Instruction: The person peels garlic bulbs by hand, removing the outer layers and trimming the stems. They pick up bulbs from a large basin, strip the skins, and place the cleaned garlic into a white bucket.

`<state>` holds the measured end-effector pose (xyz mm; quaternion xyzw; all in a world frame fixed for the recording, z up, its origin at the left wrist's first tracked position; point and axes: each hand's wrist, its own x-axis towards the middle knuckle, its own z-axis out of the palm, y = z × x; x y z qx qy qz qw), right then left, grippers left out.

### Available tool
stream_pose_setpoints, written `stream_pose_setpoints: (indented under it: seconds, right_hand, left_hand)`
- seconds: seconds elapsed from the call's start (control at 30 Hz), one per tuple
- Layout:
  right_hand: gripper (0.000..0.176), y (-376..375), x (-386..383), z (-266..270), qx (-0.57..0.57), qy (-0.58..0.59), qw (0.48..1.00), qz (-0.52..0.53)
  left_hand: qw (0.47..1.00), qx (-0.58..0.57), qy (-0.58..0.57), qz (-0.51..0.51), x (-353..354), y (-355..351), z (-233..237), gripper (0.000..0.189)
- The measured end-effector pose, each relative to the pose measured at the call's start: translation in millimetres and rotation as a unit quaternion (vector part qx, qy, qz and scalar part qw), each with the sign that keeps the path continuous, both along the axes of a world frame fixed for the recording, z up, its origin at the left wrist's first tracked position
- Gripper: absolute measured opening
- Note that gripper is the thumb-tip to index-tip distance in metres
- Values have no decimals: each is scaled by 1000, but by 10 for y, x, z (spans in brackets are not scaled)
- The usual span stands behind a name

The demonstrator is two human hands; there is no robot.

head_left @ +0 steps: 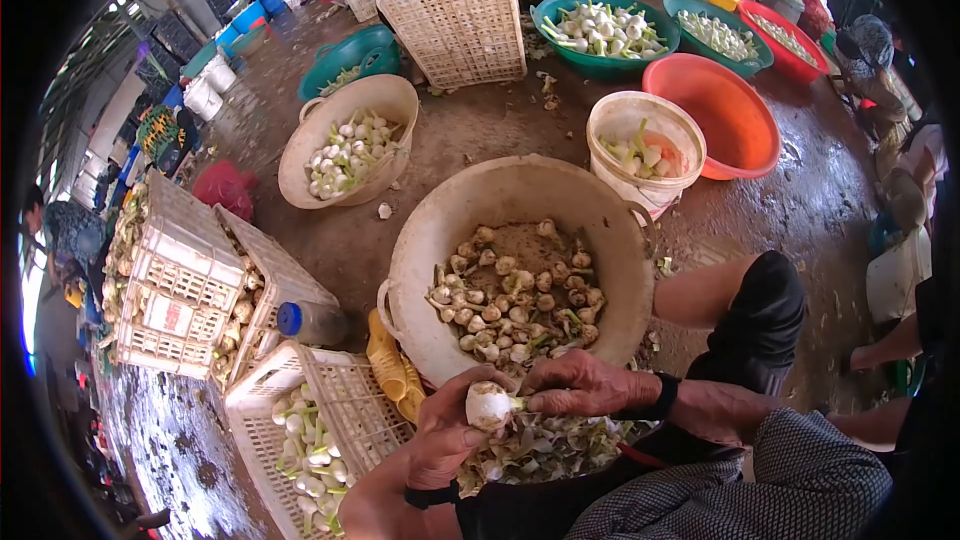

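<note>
White and brown-streaked, one garlic bulb (489, 407) sits at lower centre of the frame, its bulb cupped by the curled fingers of the left hand (445, 434); the right hand (580, 384) pinches its green stem between thumb and fingers; just above is a large pale tub (418, 250) holding many soil-stained bulbs (505, 266); below lie papery peelings (550, 448); at lower left, a crate (250, 428) holds whiter bulbs with green stems (312, 460); an empty orange basin (722, 118) stands at upper right.
</note>
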<state>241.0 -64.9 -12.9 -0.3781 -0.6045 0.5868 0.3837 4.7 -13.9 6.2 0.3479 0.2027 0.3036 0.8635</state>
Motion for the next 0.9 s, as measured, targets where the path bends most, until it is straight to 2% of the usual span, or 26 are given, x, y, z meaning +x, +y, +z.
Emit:
stream_pose_setpoints:
  seconds: [0.1, 0.2, 0.33, 0.4, 0.43, 0.5, 0.83, 0.9]
  right_hand:
    - [33, -5, 69, 16, -62, 39, 997, 29]
    - [32, 20, 109, -45, -24, 4, 999, 34]
    - [29, 19, 119, -13, -47, 8, 998, 41]
    - [26, 24, 95, -6, 72, -20, 997, 27]
    - [26, 27, 83, -13, 72, -20, 997, 28]
    - [26, 35, 69, -35, 147, -41, 988, 21]
    - [23, 2, 99, 24, 103, -56, 992, 45]
    - [23, -16, 93, 5, 9, -5, 998, 70]
  left_hand:
    - [1000, -7, 2, -2, 25, 9, -20, 77]
    - [1000, -10, -5, -7, 55, 8, -25, 76]
    - [1000, -18, -20, 1, 69, 28, -51, 75]
    - [1000, -23, -16, 8, 72, 25, -43, 73]
    - [999, -28, -12, 13, 70, 22, -40, 71]
    - [1000, -24, 2, -4, 44, 33, -74, 73]
    - [998, -46, -6, -45, 55, 28, -59, 75]
    - [997, -52, -17, -49, 58, 16, -50, 75]
